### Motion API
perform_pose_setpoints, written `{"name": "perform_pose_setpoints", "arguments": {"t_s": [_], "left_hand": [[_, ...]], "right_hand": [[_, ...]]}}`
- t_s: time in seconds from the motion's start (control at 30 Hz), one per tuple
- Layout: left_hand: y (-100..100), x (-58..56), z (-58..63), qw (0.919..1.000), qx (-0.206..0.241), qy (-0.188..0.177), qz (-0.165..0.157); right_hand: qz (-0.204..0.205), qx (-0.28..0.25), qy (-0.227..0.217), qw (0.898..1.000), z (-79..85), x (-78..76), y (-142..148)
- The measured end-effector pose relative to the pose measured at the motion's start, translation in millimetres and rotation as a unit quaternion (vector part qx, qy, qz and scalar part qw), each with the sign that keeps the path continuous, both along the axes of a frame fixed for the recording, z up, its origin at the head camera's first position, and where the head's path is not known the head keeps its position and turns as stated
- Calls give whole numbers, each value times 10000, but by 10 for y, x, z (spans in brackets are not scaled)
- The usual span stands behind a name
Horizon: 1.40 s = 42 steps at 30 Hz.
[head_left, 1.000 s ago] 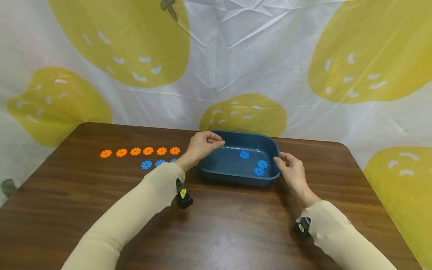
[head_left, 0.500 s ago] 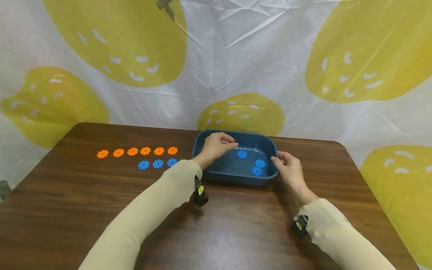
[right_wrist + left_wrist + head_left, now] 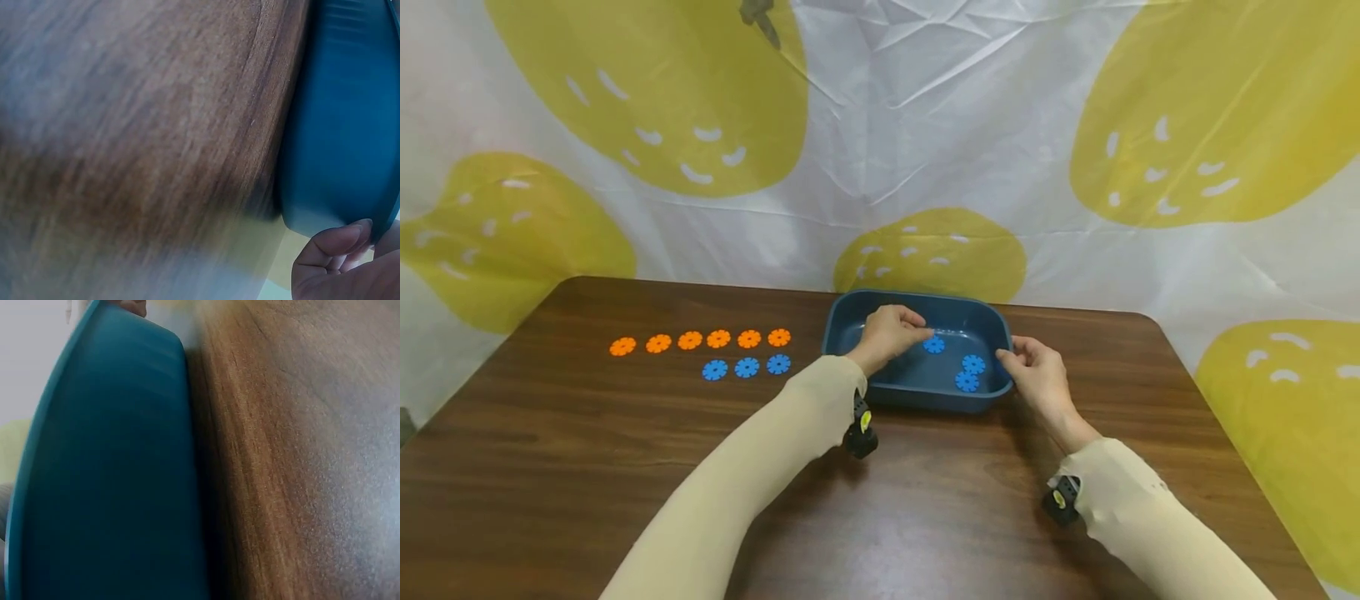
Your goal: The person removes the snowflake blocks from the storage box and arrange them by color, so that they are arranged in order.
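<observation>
In the head view my left hand (image 3: 889, 337) reaches over the near-left side of a dark blue plastic basin (image 3: 925, 398). Its thumb and fingertips come right to the edge of a notched blue disc (image 3: 934, 345) on the basin floor, with a small gap between thumb and forefinger. Two more blue discs (image 3: 967, 381) lie partly overlapping near the basin's right end. My right hand (image 3: 1041, 375) grips the basin's right rim, thumb on the near side. The right wrist view also has the thumb and fingers (image 3: 337, 247) at the basin's end wall (image 3: 344, 137).
On the brown wooden table (image 3: 625, 467), left of the basin, several orange notched discs (image 3: 718, 338) form a row. Three blue discs (image 3: 747, 367) are lined up in front of them. A white cloth with yellow fruit shapes (image 3: 928, 254) hangs behind the table.
My left hand has moved right and down into the basin, from its left rim to the nearest blue disc. The right hand keeps its grip on the rim.
</observation>
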<state>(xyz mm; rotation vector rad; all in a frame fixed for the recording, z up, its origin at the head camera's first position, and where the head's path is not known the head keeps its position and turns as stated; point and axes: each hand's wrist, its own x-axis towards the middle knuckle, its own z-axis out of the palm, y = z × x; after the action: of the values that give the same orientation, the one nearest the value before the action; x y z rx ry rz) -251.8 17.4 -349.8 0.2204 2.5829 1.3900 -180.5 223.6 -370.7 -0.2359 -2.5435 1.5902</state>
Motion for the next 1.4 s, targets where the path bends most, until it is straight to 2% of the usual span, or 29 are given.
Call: {"name": "perform_pose_setpoints", "arguments": {"t_s": [0.37, 0.57, 0.83, 1.17, 1.4], "left_hand": [[122, -47, -28, 9990, -391, -205, 87], [168, -56, -72, 9969, -779, -56, 58], [206, -92, -151, 9942, -1066, 133, 15], [217, -79, -172, 9919, -1265, -47, 75], [246, -88, -198, 9899, -1408, 16, 153]], "right_hand": [[12, 26, 16, 10000, -2, 9, -1], [7, -44, 36, 10000, -23, 13, 0], [-20, -45, 93, 9999, -28, 4, 0], [-21, -63, 104, 9999, -22, 2, -4], [-39, -79, 70, 9999, -13, 11, -4]]}}
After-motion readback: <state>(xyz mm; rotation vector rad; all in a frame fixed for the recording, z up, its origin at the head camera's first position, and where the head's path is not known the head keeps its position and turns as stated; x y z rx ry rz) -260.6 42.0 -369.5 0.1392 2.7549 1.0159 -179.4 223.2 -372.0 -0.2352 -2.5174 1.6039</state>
